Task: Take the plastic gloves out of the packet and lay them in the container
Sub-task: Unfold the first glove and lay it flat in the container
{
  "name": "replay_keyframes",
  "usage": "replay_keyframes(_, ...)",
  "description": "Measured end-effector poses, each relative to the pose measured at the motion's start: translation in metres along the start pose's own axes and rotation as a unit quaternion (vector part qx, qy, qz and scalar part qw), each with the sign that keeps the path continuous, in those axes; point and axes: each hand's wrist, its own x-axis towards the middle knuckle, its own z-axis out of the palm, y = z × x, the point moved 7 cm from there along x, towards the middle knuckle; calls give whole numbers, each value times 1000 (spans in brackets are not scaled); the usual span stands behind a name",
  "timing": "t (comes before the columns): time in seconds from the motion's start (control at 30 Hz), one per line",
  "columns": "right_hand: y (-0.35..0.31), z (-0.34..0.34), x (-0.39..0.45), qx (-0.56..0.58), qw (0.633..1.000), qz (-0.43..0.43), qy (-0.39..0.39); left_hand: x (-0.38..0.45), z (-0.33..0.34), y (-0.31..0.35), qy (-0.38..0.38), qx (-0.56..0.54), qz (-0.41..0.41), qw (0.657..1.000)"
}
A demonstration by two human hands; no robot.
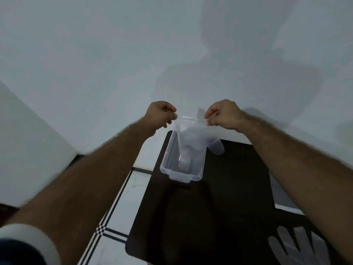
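A pale wall (114,54) fills the upper part of the view, with a tiled floor (122,197) showing below it to the left. A dark counter (219,207) runs from the wall toward the viewer. Both bare forearms reach forward over it, the left one with a white cuff (28,240) at the near corner of the view.

A clear container (168,169) sits open at the counter's far left corner, its latch tab facing the viewer. Its inside is partly hidden behind what hangs in front of it.

A second glove (298,247) lies flat on the counter at its near right edge, fingers spread and pointing away from the viewer, partly cut off by the right forearm.

A clear glove (193,138) hangs above the container, cuff up and fingers down. Its thumb sticks out to the right past the container's right wall, over the bare counter. Whether the glove's fingertips touch the container floor I cannot tell.

The left hand (159,116) is closed, its grip pinching the left corner of the cuff between thumb and fingers. The right hand (223,114) is closed likewise, its grip pinching the right corner. The cuff is stretched taut between the two hands, which are held apart at the same height.
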Motion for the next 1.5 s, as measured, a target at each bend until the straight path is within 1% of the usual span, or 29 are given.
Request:
replay_keyframes(0.1, -5, -6, 24, -26, 999, 22, 38, 40, 2, 9, -20, 24, 20, 999)
replay_keyframes(0.2, -23, -27, 43, -59, 993, 16, 99, 72, -5, 24, -8, 25, 67, 997)
replay_keyframes(0.33, -63, -63, 36, -78, 964, -26, 254, 85, -29, 63, 34, -20, 196, 980)
replay_keyframes(0.37, -71, -68, 29, -83, 957, -37, 276, 80, -35, 71, 43, -25, 230, 972)
replay_keyframes(0.43, -81, -66, 15, -98, 951, -79, 283, 64, -44, 80, 45, -28, 300, 953)
replay_keyframes(0.5, -80, -50, 3, -104, 953, -117, 259, 49, -44, 74, 30, -12, 341, 939)
replay_keyframes(0.6, -66, -14, -5, -125, 958, -146, 212, 35, -35, 47, -4, 40, 374, 926)
replay_keyframes(0.67, -51, 12, -4, -160, 961, -143, 174, 32, -23, 24, -24, 101, 379, 919)
replay_keyframes(0.77, -24, 48, 3, -233, 953, -131, 139, 33, -4, -11, -36, 194, 377, 905)
replay_keyframes(0.9, 6, 83, 14, -296, 947, -97, 82, 37, 19, -49, -64, 296, 390, 869)
replay_keyframes(0.97, 18, 100, 15, -311, 944, -95, 57, 37, 30, -70, -82, 338, 397, 849)
replay_keyframes(1.07, 37, 130, 12, -328, 938, -110, 24, 34, 41, -103, -105, 365, 383, 842)
replay_keyframes(1.23, 58, 170, 4, -350, 932, -84, -37, 22, 54, -153, -150, 389, 341, 842)
replay_keyframes(1.33, 68, 188, 0, -387, 916, -70, -78, 15, 62, -167, -166, 407, 332, 834)
replay_keyframes(1.4, 74, 199, -3, -417, 900, -54, -111, 13, 68, -174, -190, 424, 313, 828)
replay_keyframes(1.43, 76, 204, -4, -429, 893, -48, -125, 13, 72, -178, -205, 437, 301, 823)
replay_keyframes(1.5, 77, 214, -6, -449, 880, -43, -151, 11, 80, -186, -237, 479, 282, 797)
